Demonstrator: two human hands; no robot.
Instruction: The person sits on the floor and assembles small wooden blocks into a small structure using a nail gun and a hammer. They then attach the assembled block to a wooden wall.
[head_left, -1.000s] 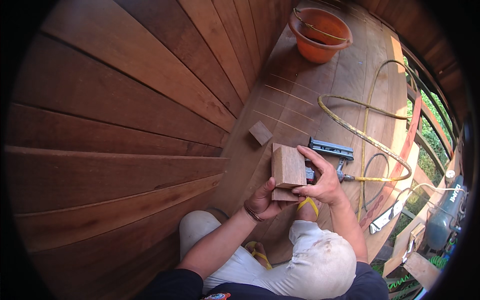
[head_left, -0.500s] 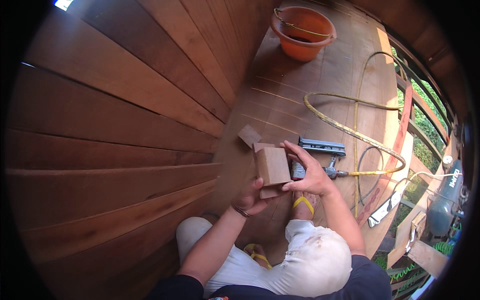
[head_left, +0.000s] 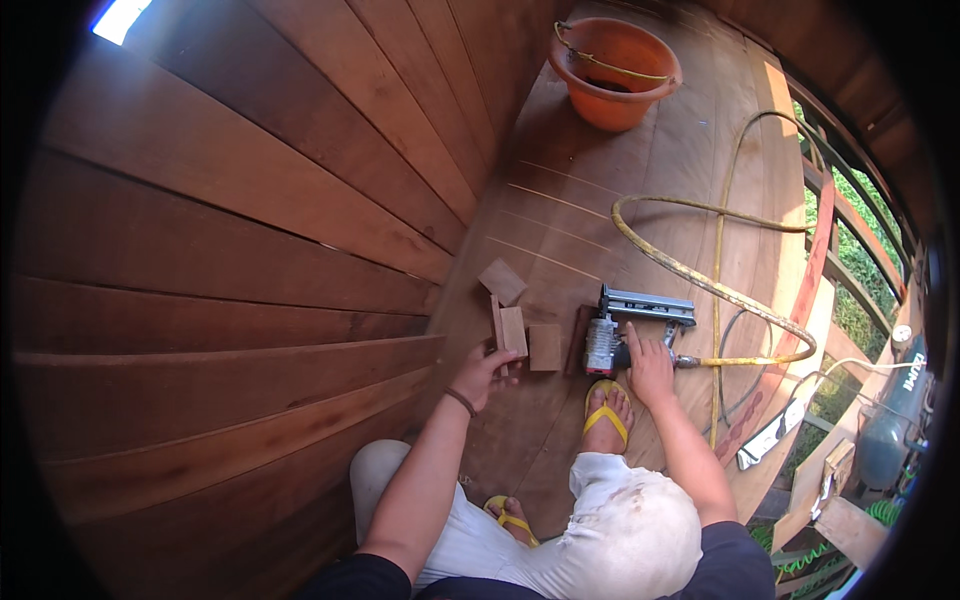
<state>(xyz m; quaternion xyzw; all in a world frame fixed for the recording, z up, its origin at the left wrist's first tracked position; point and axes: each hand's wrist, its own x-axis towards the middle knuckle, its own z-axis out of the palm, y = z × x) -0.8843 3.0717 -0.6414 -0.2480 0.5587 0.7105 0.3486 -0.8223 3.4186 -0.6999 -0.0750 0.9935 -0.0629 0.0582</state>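
Note:
My left hand rests on the plank floor with its fingertips touching a small upright wood block. Beside that block lies a flat square block, and another small block lies a little farther away. My right hand is closed around the handle of a grey nail gun that lies on the floor. A yellow air hose runs from the gun and loops across the boards. My foot in a yellow sandal is just below the gun.
A wall of wide wooden boards fills the left side. An orange bucket stands at the far end of the floor. At the right edge are a railing, loose timber offcuts and a compressor.
Both hands held a wood block up in front of me; the block is now set down on the floor, my left hand still touches it, and my right hand has moved onto the nail gun.

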